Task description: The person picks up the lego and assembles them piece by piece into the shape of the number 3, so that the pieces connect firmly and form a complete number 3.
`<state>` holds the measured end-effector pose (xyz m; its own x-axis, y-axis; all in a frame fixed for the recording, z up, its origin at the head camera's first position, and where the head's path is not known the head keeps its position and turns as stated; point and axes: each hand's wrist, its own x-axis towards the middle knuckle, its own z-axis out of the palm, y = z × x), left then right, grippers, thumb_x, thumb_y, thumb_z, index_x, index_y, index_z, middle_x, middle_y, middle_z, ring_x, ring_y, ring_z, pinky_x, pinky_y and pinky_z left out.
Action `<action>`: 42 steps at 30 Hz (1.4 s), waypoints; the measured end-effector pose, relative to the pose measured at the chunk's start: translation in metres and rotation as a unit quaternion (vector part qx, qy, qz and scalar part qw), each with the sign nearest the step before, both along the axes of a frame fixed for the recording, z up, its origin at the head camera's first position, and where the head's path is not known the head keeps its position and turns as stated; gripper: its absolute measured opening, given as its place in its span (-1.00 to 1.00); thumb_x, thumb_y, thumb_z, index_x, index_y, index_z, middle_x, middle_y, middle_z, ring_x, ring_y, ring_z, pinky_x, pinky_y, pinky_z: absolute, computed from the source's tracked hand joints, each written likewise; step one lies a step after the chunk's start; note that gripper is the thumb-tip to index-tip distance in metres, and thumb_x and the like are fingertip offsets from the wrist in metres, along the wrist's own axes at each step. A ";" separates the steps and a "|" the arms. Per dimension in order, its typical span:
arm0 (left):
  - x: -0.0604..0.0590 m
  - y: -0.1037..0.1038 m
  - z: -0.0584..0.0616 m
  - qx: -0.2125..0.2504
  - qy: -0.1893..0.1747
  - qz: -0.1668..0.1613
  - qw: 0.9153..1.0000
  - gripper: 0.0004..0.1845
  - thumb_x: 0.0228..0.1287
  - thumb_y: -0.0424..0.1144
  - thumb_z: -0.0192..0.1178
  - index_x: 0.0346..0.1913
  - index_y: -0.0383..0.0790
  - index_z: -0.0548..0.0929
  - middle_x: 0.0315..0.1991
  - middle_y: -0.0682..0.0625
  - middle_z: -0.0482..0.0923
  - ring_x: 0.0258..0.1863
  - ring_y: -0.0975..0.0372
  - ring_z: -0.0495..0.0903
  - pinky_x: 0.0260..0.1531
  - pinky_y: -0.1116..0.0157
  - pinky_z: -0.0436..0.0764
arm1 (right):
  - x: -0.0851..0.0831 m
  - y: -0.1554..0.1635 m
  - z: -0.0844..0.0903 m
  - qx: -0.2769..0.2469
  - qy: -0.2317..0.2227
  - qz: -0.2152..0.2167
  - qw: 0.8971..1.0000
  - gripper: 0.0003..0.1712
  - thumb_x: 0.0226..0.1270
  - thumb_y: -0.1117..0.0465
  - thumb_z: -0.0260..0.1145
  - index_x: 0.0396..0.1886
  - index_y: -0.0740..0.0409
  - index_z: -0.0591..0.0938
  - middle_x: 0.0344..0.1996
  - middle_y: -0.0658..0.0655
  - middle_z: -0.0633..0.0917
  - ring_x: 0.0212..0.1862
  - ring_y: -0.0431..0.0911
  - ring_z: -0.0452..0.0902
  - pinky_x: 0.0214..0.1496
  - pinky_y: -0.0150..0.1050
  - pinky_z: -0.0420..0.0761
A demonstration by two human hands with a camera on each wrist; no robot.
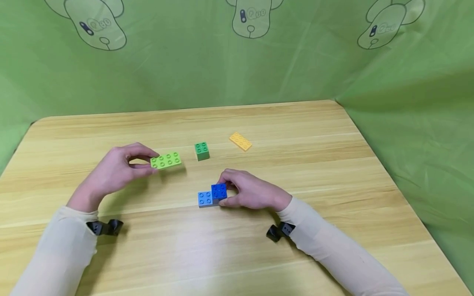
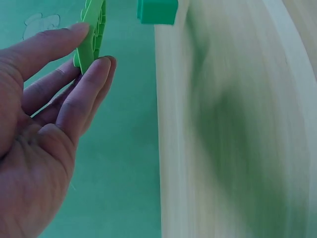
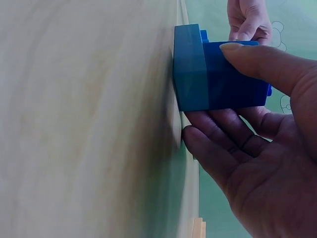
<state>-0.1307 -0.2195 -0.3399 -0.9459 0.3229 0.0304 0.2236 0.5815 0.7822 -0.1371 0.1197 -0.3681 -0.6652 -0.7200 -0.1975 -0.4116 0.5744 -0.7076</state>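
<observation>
My left hand (image 1: 115, 170) pinches the end of a lime green eight-stud plate (image 1: 166, 160) between thumb and fingers, holding it above the table. In the left wrist view this plate (image 2: 90, 39) is seen edge-on and looks thin. With thumb and fingers on opposite sides, my right hand (image 1: 255, 190) grips a dark blue four-stud brick (image 1: 219, 191). That brick sits on one end of a lighter blue piece (image 1: 205, 199), whose other studs show to the left. The right wrist view shows the lighter blue piece (image 3: 189, 74) down at the tabletop.
A green four-stud brick (image 1: 202, 151) stands on the wooden table (image 1: 296, 156) between and beyond the hands. Farther back lies a flat yellow-orange plate (image 1: 240, 141). Green cloth (image 1: 177, 70) with printed figures hangs behind the table's far edge and along its right side.
</observation>
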 end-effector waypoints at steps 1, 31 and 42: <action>0.001 0.002 0.001 0.000 0.003 -0.001 1.000 -0.65 0.20 -0.26 0.42 0.04 -0.24 0.68 0.00 -0.06 0.60 -0.02 0.09 0.61 -0.18 0.48 0.61 | 0.000 0.000 0.000 0.002 0.001 -0.001 1.000 -0.66 0.23 0.09 0.47 -0.09 0.05 0.57 -0.19 -0.08 0.56 -0.12 -0.10 0.46 -0.03 -0.24 0.55; 0.017 0.039 0.013 0.065 0.009 -0.060 0.996 -0.69 0.11 -0.39 0.45 -0.04 -0.26 0.71 -0.08 -0.02 0.62 -0.12 0.15 0.65 -0.24 0.32 0.70 | -0.001 -0.001 -0.001 0.002 0.001 0.003 1.000 -0.68 0.22 0.11 0.48 -0.12 0.06 0.56 -0.26 -0.02 0.53 -0.18 -0.08 0.42 -0.19 -0.23 0.48; 0.023 0.052 0.014 0.079 0.009 -0.083 0.993 -0.69 0.10 -0.43 0.45 -0.06 -0.23 0.71 -0.09 0.02 0.62 -0.09 0.18 0.64 -0.23 0.31 0.70 | -0.001 -0.002 0.001 0.005 0.000 0.002 1.000 -0.68 0.22 0.13 0.48 -0.13 0.08 0.55 -0.28 0.00 0.51 -0.18 -0.07 0.42 -0.19 -0.23 0.48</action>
<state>-0.1077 -0.1673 -0.3264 -0.8793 0.4637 0.1087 0.3203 0.4066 0.8556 -0.1377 0.1175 -0.3670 -0.6620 -0.7211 -0.2046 -0.4148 0.5798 -0.7013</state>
